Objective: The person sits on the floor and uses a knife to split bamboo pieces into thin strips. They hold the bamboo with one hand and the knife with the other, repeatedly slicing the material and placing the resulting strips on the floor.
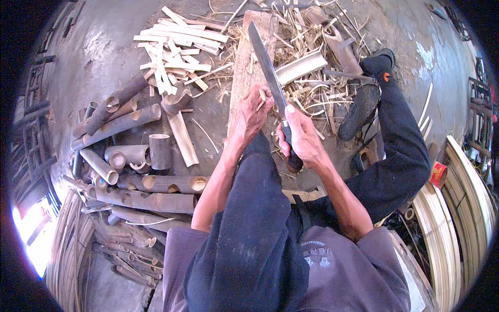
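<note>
My right hand (305,136) is wrapped around the dark handle of a long knife (266,63). The blade points away from me and slants slightly left, passing over a wooden plank (242,65) on the floor. Close to the left of the blade, my left hand (250,115) is closed on a small pale bamboo piece (262,96), whose end shows between the fingers. The rest of that piece is hidden in the hand. A split bamboo length (301,66) lies just right of the blade, among curled shavings (332,96).
Pale bamboo strips (182,39) are heaped at the far left. Several dark bamboo tubes (156,200) lie stacked at the left, near a split bamboo piece (183,139). Long bamboo slats (439,223) and a red tin (438,174) stand at the right. My shod foot (378,65) rests beside the shavings.
</note>
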A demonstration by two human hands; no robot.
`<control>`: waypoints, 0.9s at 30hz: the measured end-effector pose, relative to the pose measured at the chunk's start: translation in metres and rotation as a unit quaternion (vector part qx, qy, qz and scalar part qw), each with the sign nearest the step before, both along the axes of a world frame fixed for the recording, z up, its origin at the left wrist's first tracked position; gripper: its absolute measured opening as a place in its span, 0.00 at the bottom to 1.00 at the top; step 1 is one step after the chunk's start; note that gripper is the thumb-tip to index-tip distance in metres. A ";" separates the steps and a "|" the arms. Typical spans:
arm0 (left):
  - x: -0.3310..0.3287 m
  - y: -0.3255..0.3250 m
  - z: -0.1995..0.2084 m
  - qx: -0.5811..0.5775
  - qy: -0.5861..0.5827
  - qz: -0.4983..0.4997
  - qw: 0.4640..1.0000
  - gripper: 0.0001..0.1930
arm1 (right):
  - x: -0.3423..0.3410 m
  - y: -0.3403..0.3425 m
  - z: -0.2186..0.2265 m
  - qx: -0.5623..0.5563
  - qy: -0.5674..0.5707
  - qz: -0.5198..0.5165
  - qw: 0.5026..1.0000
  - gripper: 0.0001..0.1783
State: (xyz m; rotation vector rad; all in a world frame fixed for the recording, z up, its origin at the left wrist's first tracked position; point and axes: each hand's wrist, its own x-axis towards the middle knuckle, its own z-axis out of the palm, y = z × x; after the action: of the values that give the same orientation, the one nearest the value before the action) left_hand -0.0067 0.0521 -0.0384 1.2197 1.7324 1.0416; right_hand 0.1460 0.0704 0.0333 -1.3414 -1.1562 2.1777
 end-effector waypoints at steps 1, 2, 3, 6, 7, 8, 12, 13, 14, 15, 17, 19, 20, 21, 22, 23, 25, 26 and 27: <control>0.000 0.000 0.000 -0.011 -0.008 0.000 1.000 0.08 | 0.000 0.000 -0.004 -0.005 0.002 -0.002 1.000 0.27; 0.001 -0.001 -0.001 -0.022 -0.016 -0.001 1.000 0.08 | 0.000 0.000 -0.009 -0.010 0.004 -0.003 1.000 0.26; 0.001 -0.001 -0.004 -0.004 -0.008 -0.007 1.000 0.09 | -0.001 0.001 -0.011 -0.012 0.006 -0.006 1.000 0.26; 0.002 -0.002 -0.012 0.035 0.005 -0.023 0.999 0.11 | -0.002 0.002 -0.009 -0.008 0.005 -0.004 1.000 0.26; 0.002 -0.002 -0.012 0.040 0.000 -0.025 0.999 0.12 | -0.001 0.002 -0.010 -0.008 0.005 -0.003 1.000 0.27; 0.002 -0.002 -0.012 0.045 -0.004 -0.028 0.999 0.13 | 0.000 0.002 -0.011 -0.006 0.005 0.000 1.000 0.26; 0.002 -0.001 -0.010 -0.002 -0.005 -0.028 1.000 0.16 | 0.000 0.002 -0.012 0.000 0.004 0.000 1.000 0.26; 0.003 0.000 -0.006 -0.004 -0.010 -0.027 1.000 0.17 | 0.000 0.002 -0.011 0.001 0.003 -0.003 1.000 0.26; 0.005 0.001 -0.005 -0.006 -0.015 -0.025 1.000 0.17 | 0.000 0.002 -0.009 -0.005 0.000 -0.007 1.000 0.27; 0.005 0.001 -0.007 0.008 -0.004 -0.024 1.000 0.17 | 0.000 0.002 -0.007 -0.010 -0.001 -0.009 1.000 0.27; 0.005 0.002 -0.014 0.036 0.016 -0.023 0.999 0.18 | 0.000 0.001 -0.004 -0.016 -0.004 -0.010 1.000 0.29; 0.004 0.001 -0.014 0.030 0.009 -0.025 0.999 0.19 | 0.000 0.001 -0.005 -0.017 -0.004 -0.003 1.000 0.31; 0.003 0.001 -0.014 0.027 0.005 -0.026 0.999 0.19 | 0.000 0.001 -0.004 -0.015 -0.005 0.000 1.000 0.30; 0.004 0.001 -0.013 0.037 0.014 -0.025 0.999 0.19 | 0.000 0.001 -0.002 -0.013 -0.007 0.002 1.000 0.30; 0.005 0.001 -0.013 0.046 0.023 -0.024 0.998 0.18 | 0.000 0.002 -0.001 -0.010 -0.008 0.004 1.000 0.30; 0.006 0.001 -0.012 0.055 0.031 -0.023 0.998 0.18 | 0.001 0.002 -0.001 -0.015 -0.017 0.005 1.000 0.30; 0.007 0.001 -0.008 0.046 0.027 -0.021 0.998 0.17 | 0.002 0.002 -0.002 -0.024 -0.032 0.007 0.999 0.29; 0.007 0.002 -0.006 0.041 0.025 -0.020 0.999 0.17 | 0.001 0.002 -0.002 -0.026 -0.034 0.006 0.999 0.29; 0.008 0.000 -0.005 0.036 0.026 -0.020 0.999 0.17 | 0.002 0.001 0.001 -0.029 -0.037 0.004 0.999 0.28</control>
State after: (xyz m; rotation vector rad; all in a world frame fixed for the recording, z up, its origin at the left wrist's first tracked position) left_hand 0.0016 0.0519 -0.0438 1.3329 1.7153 1.0657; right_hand 0.1476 0.0716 0.0339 -1.4563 -1.1350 2.2009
